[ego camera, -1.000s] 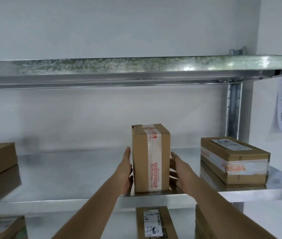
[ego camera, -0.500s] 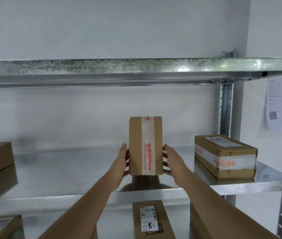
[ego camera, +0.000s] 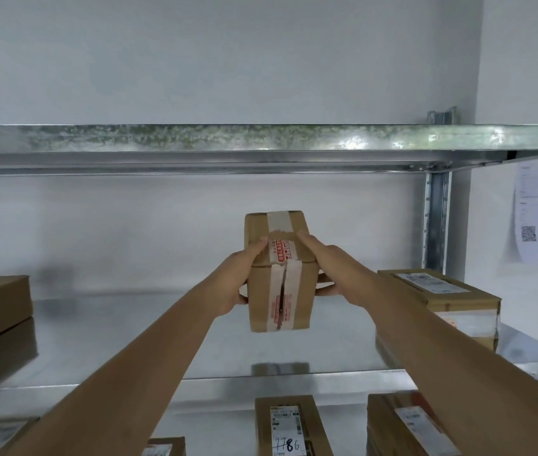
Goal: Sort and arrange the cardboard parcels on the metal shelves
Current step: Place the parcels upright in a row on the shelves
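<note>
Parcel [ego camera: 277,274] now lifted off shelf [ego camera: 129,340], tipped toward me, left hand [ego camera: 239,284] and right hand [ego camera: 326,271] gripping its sides; re-placing comes next.

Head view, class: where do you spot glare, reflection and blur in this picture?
Head view: glare patches shine on the upper shelf's front edge; the middle shelf mirrors a faint reflection beneath the held parcel; the paper sheet on the right wall is blurred, its text unreadable; the hands and parcel tape look slightly soft.
</note>
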